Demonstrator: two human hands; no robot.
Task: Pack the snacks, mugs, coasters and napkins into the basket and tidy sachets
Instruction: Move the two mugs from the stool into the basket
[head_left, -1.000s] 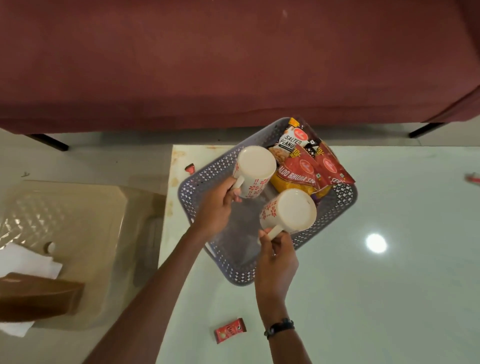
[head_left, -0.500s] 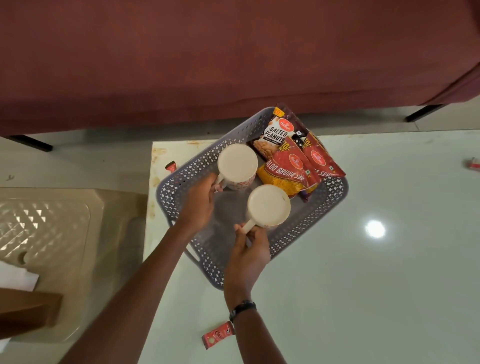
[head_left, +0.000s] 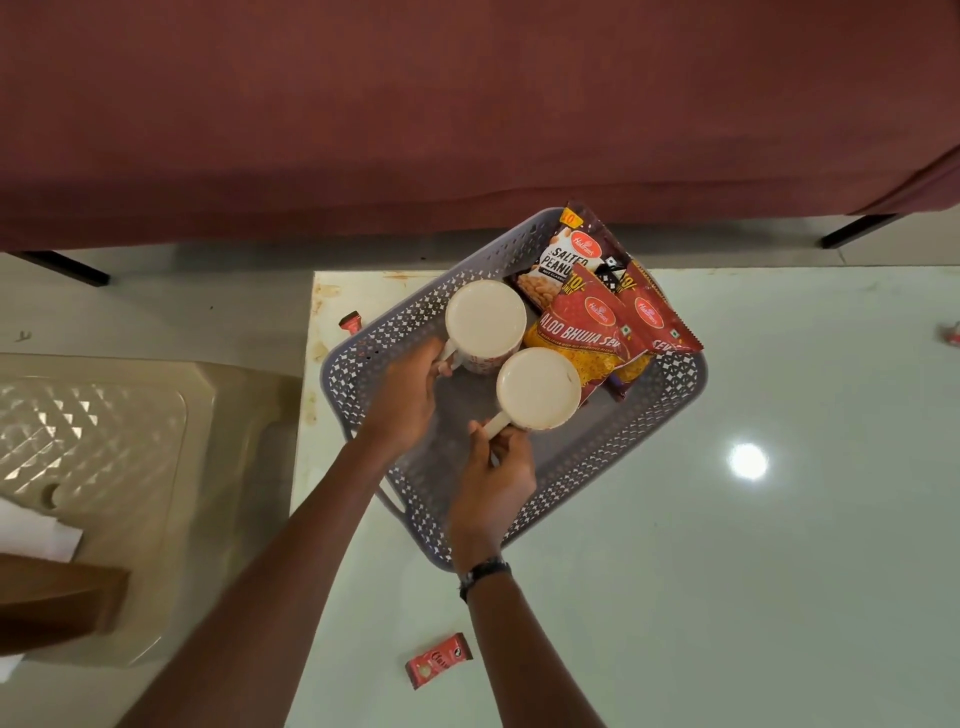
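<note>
Two cream mugs are held over the grey basket (head_left: 670, 410), which sits at the far left corner of the pale worktop (head_left: 727, 571). The left hand (head_left: 402, 400) holds the far mug (head_left: 485, 325) by its handle; the right hand (head_left: 493, 480) pinches the handle of the near mug (head_left: 537, 387) between thumb and fingers. Each grip is narrow and closed on a handle.

Handling, as judged from appearance: the mugs look like glazed ceramic, so rigid, moderately heavy, smooth to the touch and liable to chip if knocked together. They hang just beside each other, rim close to rim. The handle is the correct place to take hold; the lattice wall of the basket probably flexes, so set each mug on the floor of the basket, not against the wall.

The snack packets (head_left: 597, 322) lie at the far end of the basket. They are light, soft and crushable; keep the mugs off them.

Limits of view:
- Whether either mug base touches the basket floor cannot be told; the mugs are seen from above.
- The left fingers around the handle are mostly hidden behind the hand.
- One red sachet (head_left: 439, 660) lies on the worktop near the right forearm; another sachet (head_left: 350, 323) is partly hidden behind the basket rim.
- A small red item (head_left: 950, 335) is cut off at the right edge.
- No coasters can be made out.
</note>
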